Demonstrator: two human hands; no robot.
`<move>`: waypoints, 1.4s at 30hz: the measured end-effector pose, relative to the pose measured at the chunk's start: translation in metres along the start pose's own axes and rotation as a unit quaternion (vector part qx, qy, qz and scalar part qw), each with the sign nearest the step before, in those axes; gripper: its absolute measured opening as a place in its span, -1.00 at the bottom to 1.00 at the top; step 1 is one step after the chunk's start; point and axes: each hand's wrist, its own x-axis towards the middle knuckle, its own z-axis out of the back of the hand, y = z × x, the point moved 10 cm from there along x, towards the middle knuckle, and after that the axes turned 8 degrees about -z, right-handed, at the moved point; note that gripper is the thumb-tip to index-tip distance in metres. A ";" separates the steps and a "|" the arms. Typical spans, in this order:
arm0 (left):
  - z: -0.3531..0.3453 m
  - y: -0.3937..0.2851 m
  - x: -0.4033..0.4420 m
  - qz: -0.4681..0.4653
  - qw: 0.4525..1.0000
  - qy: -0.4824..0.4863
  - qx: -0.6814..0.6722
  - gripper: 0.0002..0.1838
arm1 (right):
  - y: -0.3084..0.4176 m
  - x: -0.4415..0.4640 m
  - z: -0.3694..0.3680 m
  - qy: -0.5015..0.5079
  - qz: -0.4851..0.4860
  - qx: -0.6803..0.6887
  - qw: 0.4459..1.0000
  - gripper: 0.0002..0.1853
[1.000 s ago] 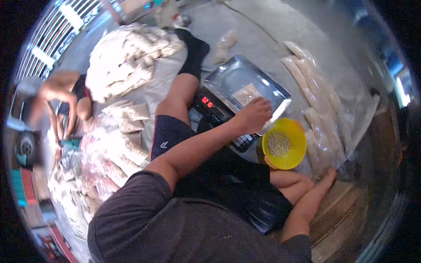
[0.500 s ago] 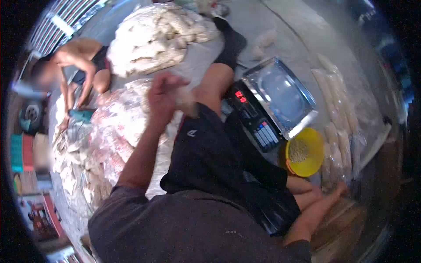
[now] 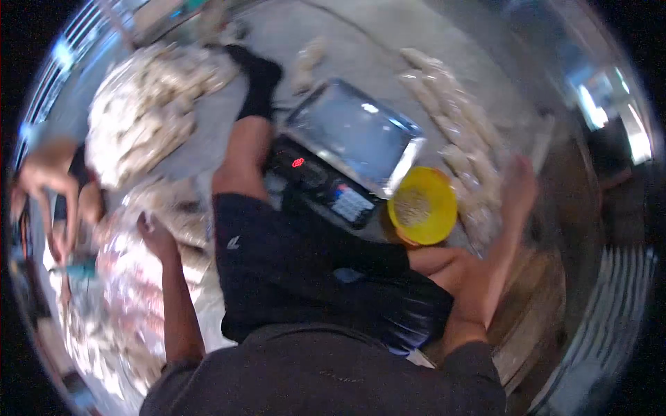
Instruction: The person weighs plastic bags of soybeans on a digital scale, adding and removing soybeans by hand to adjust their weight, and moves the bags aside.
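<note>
My left hand (image 3: 158, 237) is over the near edge of the plastic-wrapped heap (image 3: 132, 267) at left, its fingers somewhat apart and no object visible in it. Over on the right, my right hand (image 3: 520, 186) is raised beside the row of long clear bags (image 3: 454, 128) filled with something pale. Motion smears its fingers, so its grip is unclear. Between my legs and those bags stands a digital scale (image 3: 326, 182) with a bare metal tray (image 3: 354, 132) and lit red digits. A yellow bowl (image 3: 444, 208) holding small pale pieces (image 3: 412, 208) sits against the scale's corner.
A large heap of pale filled bags (image 3: 142, 114) lies at the upper left. Another person (image 3: 59, 180) crouches at the left edge, hands low near a teal object (image 3: 82, 269). My stretched leg (image 3: 243, 156) borders the scale. A wooden board (image 3: 531, 312) lies at lower right.
My view has swung to the right. My left hand has moved down and away from my thigh, and the pale thing by it no longer shows. My right hand has risen alongside the long bags.
</note>
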 end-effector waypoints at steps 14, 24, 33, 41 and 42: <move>-0.078 -0.386 -0.182 -0.429 0.753 0.478 -0.141 -0.41 | 0.067 -0.142 -0.163 0.229 -0.172 0.323 0.902 -0.78; -0.106 -0.408 -0.258 -0.407 0.635 0.655 -0.046 -0.64 | -0.021 -0.141 -0.140 0.279 -0.134 0.190 0.932 -0.58; -0.091 -0.525 -0.329 -0.232 0.505 0.773 -0.307 -0.66 | 0.037 -0.156 -0.156 0.457 -0.051 0.268 0.846 -0.52; -0.145 -0.603 -0.257 -0.454 0.784 0.376 -0.195 -0.58 | 0.033 -0.157 -0.173 0.455 -0.022 0.281 0.844 -0.48; -0.161 -0.594 -0.258 -0.438 0.785 0.404 -0.170 -0.60 | 0.038 -0.155 -0.171 0.454 -0.029 0.305 0.837 -0.48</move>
